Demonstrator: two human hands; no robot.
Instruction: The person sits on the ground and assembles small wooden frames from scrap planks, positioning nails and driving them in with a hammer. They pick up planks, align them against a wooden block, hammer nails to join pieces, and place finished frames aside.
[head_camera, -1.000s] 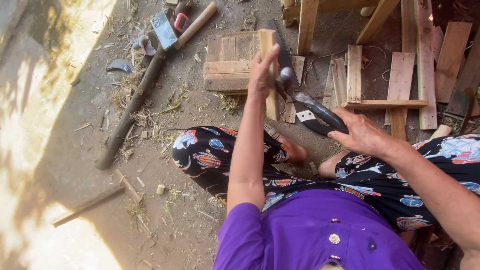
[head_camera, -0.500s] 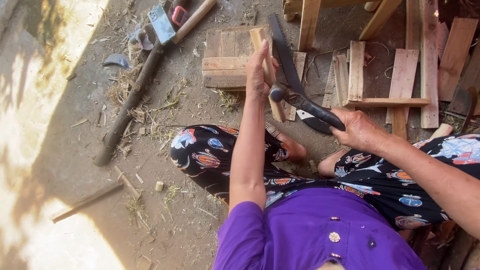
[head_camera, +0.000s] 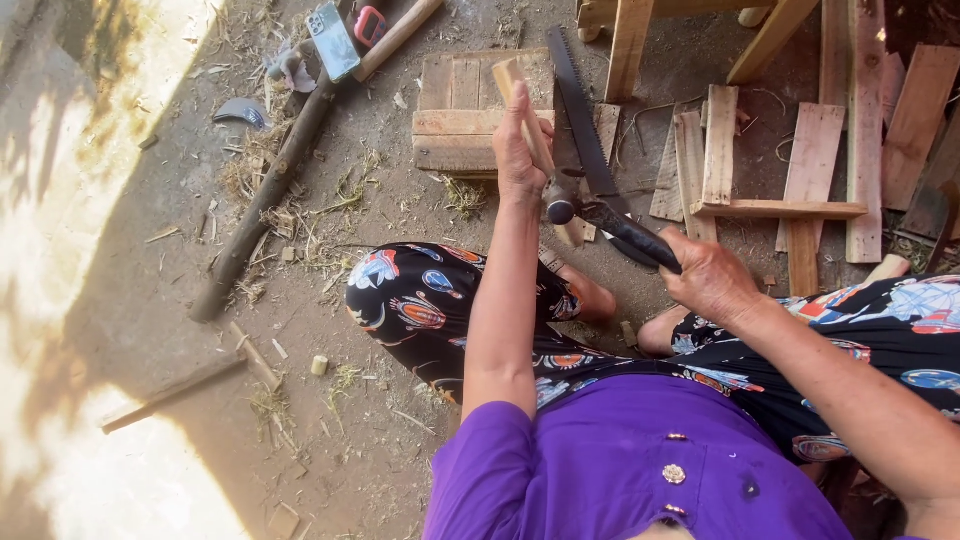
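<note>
The left hand is closed round a pale upright wooden stick at centre frame; the right hand grips a black-handled dark-bladed handsaw; fingers could be nicked if the blade skips sideways.

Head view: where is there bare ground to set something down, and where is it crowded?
Open dirt lies left of the patterned knee, between the long pole and the thin stick. Crowded: the wooden block ahead, where the left hand steadies a wood piece and the right hand holds the saw; planks fill the right.
</note>
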